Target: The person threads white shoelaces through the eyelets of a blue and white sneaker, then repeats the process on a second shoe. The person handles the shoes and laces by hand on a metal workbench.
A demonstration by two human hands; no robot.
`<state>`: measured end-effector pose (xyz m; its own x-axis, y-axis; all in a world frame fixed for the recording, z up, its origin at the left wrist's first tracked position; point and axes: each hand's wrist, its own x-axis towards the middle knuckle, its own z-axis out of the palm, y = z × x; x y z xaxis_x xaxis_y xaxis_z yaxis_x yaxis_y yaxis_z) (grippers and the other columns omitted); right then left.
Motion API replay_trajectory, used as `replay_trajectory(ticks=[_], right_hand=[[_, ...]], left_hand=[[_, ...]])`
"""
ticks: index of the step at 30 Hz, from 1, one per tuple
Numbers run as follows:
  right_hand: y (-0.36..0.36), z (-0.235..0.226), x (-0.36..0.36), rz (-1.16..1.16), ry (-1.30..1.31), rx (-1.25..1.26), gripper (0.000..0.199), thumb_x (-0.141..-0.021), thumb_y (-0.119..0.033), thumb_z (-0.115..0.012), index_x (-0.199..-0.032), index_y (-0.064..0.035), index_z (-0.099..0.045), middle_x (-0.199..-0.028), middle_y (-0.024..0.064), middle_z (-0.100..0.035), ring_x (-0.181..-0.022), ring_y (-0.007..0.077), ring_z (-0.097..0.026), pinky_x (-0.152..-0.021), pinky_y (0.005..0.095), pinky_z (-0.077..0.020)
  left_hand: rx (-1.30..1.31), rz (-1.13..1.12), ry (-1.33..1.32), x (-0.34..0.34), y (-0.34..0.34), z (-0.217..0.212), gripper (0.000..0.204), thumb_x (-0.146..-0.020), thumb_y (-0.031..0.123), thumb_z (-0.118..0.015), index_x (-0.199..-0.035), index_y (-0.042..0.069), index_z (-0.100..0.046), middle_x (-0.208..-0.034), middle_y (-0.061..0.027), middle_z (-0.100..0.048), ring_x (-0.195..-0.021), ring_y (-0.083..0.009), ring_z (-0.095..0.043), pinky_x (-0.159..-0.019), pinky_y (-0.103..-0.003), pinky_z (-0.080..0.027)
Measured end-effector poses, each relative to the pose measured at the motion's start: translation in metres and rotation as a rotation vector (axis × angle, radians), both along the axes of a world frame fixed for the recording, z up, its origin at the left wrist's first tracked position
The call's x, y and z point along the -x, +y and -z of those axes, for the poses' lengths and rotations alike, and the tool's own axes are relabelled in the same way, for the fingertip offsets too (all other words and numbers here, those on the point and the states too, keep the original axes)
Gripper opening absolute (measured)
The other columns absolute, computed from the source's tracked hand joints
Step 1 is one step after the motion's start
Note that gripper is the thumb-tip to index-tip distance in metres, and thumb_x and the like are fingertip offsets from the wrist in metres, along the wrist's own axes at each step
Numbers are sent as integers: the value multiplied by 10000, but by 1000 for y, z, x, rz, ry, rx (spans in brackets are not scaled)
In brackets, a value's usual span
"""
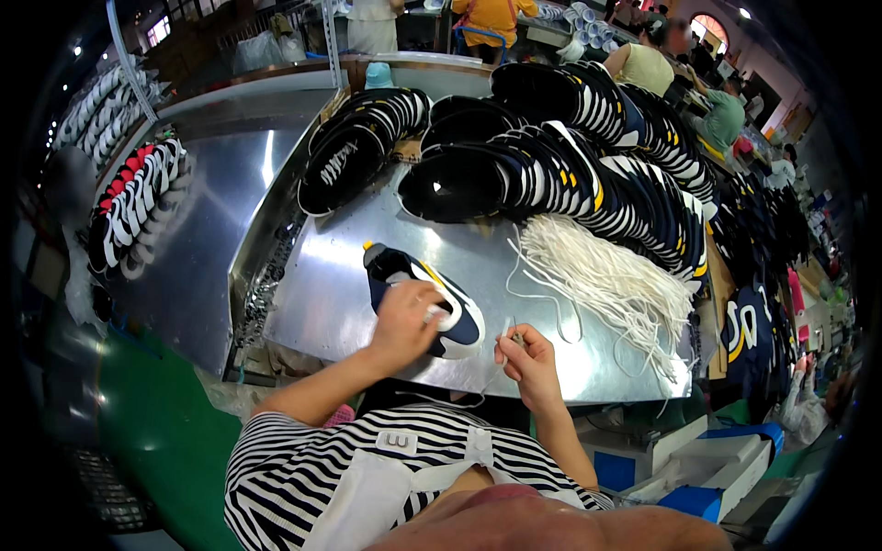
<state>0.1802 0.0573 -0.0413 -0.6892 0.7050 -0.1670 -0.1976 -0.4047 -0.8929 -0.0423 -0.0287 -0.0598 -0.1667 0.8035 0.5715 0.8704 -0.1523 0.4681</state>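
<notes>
A navy, white and yellow shoe upper (470, 326) lies on the metal tabletop in front of me, its toe pointing toward me and to the right. My left hand (404, 323) is on top of it, with bent fingers closed at the lacing area; a slight blur hides exactly what the fingertips pinch. Just to the right of the upper, my right hand (530, 363) pinches a thin white shoelace (506, 326) between thumb and fingers. Beyond that hand spreads a large bundle of white shoelaces (602, 275), a few strands trailing loose over the metal.
Nested rows of dark shoe uppers (542, 174) fill the table's far side, with another stack (354, 151) at far left. A lower metal surface (197, 275) on the left holds white and red shoe parts (138, 197). White-and-blue bins (680, 468) stand at lower right. Other people sit farther off.
</notes>
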Motion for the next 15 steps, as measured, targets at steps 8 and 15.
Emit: replay_trajectory(ticks=[8,15], right_hand=[[4,77,98,115,-170,-354,131,-945,-149,-645,-976,-24,-622,-734,-4,-647,-595,24,-490,-547,199,-385],[6,77,102,249,-264,-595,115,-932,-120,-649,-979,-15,-644,-730,33,-674,-659,71,-580,-601,245,-460]], left_hand=[[740,49,176,84,9,0,385,-965,406,-582,-1048,34,-635,-884,-125,-634,-891,-316,-615,-798,-419,-483],[1249,362,-1226,73,59,20,619,-973,567,-525,-1310,49,-568,-1257,-82,-624,-1167,-159,-576,-1015,-283,-439]])
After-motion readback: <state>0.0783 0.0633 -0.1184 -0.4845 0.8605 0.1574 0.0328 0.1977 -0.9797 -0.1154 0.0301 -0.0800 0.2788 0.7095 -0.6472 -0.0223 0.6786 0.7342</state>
